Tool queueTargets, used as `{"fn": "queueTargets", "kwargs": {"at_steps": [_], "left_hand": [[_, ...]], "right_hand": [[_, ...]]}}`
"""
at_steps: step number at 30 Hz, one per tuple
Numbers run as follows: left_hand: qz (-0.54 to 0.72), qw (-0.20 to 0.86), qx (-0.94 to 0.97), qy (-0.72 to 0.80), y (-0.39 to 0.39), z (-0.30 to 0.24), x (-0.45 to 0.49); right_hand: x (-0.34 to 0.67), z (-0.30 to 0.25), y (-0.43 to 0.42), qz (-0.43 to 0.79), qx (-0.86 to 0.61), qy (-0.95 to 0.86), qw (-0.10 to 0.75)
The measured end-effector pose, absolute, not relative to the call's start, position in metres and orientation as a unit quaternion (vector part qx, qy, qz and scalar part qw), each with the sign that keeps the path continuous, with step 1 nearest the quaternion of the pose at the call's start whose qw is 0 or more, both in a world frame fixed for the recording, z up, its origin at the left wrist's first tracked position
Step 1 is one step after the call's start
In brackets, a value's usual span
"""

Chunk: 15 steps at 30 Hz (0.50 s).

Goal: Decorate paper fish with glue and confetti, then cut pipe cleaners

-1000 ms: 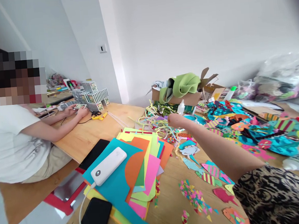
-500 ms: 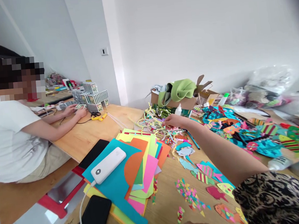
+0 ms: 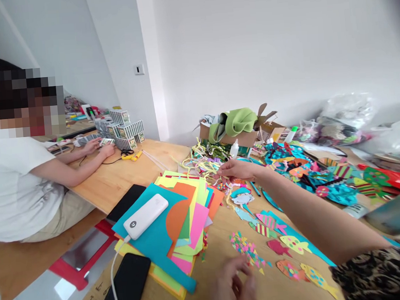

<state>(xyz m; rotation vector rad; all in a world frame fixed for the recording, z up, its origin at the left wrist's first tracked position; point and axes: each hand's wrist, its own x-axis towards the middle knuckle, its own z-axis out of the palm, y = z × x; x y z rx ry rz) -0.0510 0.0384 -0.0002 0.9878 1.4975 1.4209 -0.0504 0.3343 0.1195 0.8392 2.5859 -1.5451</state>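
Note:
My right hand (image 3: 238, 169) reaches out across the wooden table (image 3: 129, 174) to a tangle of yellow and green paper strips (image 3: 201, 161). Its fingers are pinched together at the edge of the tangle; what they hold is too small to make out. My left hand (image 3: 231, 286) is at the bottom edge, blurred, with curled fingers, just below a scatter of small coloured paper bits (image 3: 245, 248). Decorated paper fish (image 3: 290, 244) lie under my right forearm. A fanned stack of coloured paper sheets (image 3: 177, 216) lies to the left of both hands.
A white power bank (image 3: 145, 216) rests on the sheets, cabled beside a black phone (image 3: 128, 289). A cardboard box (image 3: 244, 137) with green cloth and a glue bottle (image 3: 233, 148) stand behind the strips. A seated co-worker (image 3: 15, 183) handles small boxes (image 3: 125, 128) at far left.
My right hand has dropped from above the strips and moved left to the tangle's edge. My left hand has come up into view at the bottom.

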Motion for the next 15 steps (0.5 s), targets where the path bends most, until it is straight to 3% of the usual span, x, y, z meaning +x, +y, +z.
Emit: {"fn": "queueTargets", "kwargs": {"at_steps": [8,15], "left_hand": [[0.722,0.386,0.207,0.535,0.05,0.023,-0.081],[0.739,0.367,0.214,0.523,0.05,0.015,-0.082]], "right_hand": [[0.009,0.121,0.244,-0.483,0.187,0.85,0.092],[0.038,0.115,0.204,-0.43,0.208,0.87,0.124]]}}
